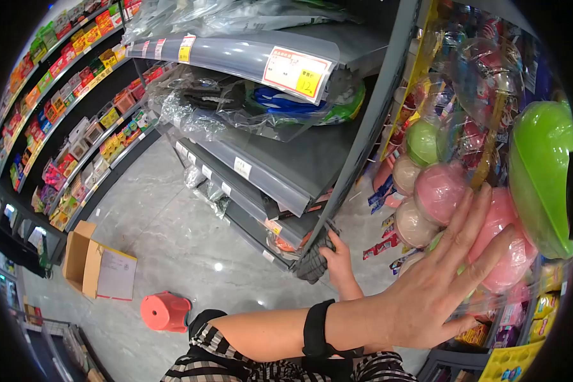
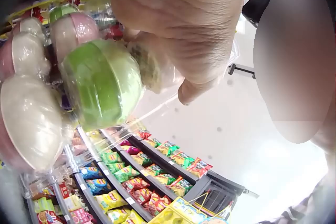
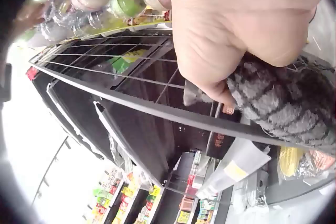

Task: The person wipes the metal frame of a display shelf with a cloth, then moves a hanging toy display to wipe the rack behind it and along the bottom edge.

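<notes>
My left hand (image 1: 414, 296) reaches out with its fingers spread and nearly straight across a pink plastic-wrapped ball (image 1: 503, 254). Clustered beside it are more round items in pink, cream and green, among them a two-tone green ball (image 2: 102, 85) near the hand in the left wrist view. A large green plastic-wrapped piece (image 1: 541, 178) stands to the right of the fingers. Lower down, my right hand (image 1: 342, 264) grips a dark grey, fuzzy cloth (image 3: 278, 98) with a diamond pattern, at the end frame of the shelf rack. Part of the cloth is hidden under that hand.
A grey shelf rack (image 1: 299, 165) with plastic-bagged goods and price tags stands ahead. On the tiled floor are a red stool (image 1: 165, 312) and an open cardboard box (image 1: 111, 270). Snack bags (image 2: 142, 192) line shelves below the balls; more packed shelves (image 1: 76, 89) curve along the left.
</notes>
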Demonstrator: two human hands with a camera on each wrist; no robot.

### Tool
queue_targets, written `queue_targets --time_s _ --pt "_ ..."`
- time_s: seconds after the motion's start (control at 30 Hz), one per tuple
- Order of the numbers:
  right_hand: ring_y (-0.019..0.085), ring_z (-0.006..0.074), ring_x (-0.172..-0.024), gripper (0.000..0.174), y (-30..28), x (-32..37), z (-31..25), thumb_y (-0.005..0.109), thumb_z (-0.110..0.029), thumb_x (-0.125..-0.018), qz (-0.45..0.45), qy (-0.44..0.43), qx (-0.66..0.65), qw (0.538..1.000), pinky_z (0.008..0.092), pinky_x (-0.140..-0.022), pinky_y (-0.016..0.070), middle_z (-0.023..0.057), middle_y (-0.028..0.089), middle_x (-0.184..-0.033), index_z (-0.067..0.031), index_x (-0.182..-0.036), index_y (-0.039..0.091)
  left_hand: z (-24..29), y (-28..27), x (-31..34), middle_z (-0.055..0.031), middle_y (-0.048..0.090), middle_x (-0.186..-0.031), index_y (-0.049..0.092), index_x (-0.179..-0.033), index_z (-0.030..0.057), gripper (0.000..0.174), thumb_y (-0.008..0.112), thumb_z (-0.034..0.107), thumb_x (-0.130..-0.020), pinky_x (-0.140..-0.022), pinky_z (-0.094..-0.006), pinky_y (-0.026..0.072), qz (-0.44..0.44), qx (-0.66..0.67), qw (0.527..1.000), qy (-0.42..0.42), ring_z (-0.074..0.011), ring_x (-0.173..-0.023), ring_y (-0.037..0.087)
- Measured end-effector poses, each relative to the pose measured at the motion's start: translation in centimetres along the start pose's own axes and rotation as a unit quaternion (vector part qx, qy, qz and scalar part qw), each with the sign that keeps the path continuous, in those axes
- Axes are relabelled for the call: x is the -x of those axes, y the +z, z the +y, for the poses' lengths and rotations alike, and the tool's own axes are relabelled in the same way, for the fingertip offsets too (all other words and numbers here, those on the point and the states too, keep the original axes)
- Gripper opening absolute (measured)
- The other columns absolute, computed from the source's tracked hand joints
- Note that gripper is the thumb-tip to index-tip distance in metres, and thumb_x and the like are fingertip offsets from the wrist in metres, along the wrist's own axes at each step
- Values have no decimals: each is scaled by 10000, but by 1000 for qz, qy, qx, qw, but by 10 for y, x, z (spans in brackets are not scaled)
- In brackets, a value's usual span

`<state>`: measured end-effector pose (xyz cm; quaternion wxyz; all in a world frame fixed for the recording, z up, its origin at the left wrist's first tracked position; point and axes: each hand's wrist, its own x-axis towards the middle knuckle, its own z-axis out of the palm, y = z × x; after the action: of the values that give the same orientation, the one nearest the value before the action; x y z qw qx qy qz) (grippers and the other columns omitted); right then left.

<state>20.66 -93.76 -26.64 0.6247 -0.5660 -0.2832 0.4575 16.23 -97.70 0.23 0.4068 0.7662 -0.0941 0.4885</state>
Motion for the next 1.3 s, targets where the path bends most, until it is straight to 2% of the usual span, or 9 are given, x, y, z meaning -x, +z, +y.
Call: queue_targets --time_s 0.2,0.27,0.37,0.47,0.7,0.8,0.87,1.0,1.3 --pt "611 240 -961 467 14 19 -20 514 63 -762 46 -236 242 940 301 -832 461 147 610 -1109 -13 -1219 576 -2 -3 3 -303 -57 -1509 101 -1497 77 1051 723 76 -649 -1081 -524 266 13 14 1000 10 -503 -1388 -2" --pt "604 302 -936 456 17 12 -22 514 42 -757 48 -252 284 924 331 -848 468 182 605 -1091 -51 -1194 601 8 -3 5 -194 258 -1493 237 -1482 194 889 742 199 -750 -1005 -403 428 110 -59 992 -6 -320 -1272 432" --pt "585 399 -918 478 20 13 -9 504 24 -750 49 -240 422 873 392 -859 479 235 602 -1039 -110 -1196 611 4 -2 6 -238 131 -1499 182 -1487 146 953 734 148 -711 -1032 -455 367 80 -16 997 -7 -394 -1319 260" --pt "619 321 -870 483 18 5 6 515 20 -758 27 -210 359 909 360 -819 489 180 626 -977 -85 -1225 584 1 1 5 -305 -59 -1508 99 -1496 74 1048 721 72 -652 -1072 -534 276 29 52 998 -3 -504 -1388 3" --pt "586 146 -858 472 5 8 -11 546 19 -750 -131 82 -132 979 295 -795 472 78 623 -994 -14 -1221 564 0 0 4 -310 -53 -1507 93 -1496 71 1064 724 67 -639 -1050 -523 319 14 8 1000 -1 -510 -1385 20" --pt "623 202 -815 491 8 4 -4 563 1 -735 -79 -84 169 979 357 -755 496 116 629 -986 -46 -1224 574 -2 2 7 -313 -41 -1506 103 -1495 63 1074 726 67 -621 -1056 -522 310 27 13 999 12 -513 -1384 29" --pt "652 311 -849 490 14 1 -26 579 -21 -719 -4 -217 503 836 418 -747 510 189 633 -1041 -83 -1205 596 3 0 5 -317 -36 -1505 117 -1492 53 1073 726 71 -609 -1068 -535 282 17 44 999 -11 -515 -1383 39" --pt "629 385 -886 430 25 3 -28 587 -32 -712 28 -195 556 807 451 -738 513 218 624 -1079 -95 -1135 626 2 -2 5 -319 -42 -1504 123 -1491 49 1071 726 72 -605 -1070 -530 281 23 18 1000 6 -514 -1383 43" --pt "590 139 -928 463 13 14 -17 500 119 -726 -87 27 -20 996 275 -826 462 53 624 -1024 -10 -1164 576 3 -4 5 -315 -55 -1505 89 -1497 65 1019 703 141 -688 -1082 -558 234 6 11 1000 -9 -524 -1379 13"
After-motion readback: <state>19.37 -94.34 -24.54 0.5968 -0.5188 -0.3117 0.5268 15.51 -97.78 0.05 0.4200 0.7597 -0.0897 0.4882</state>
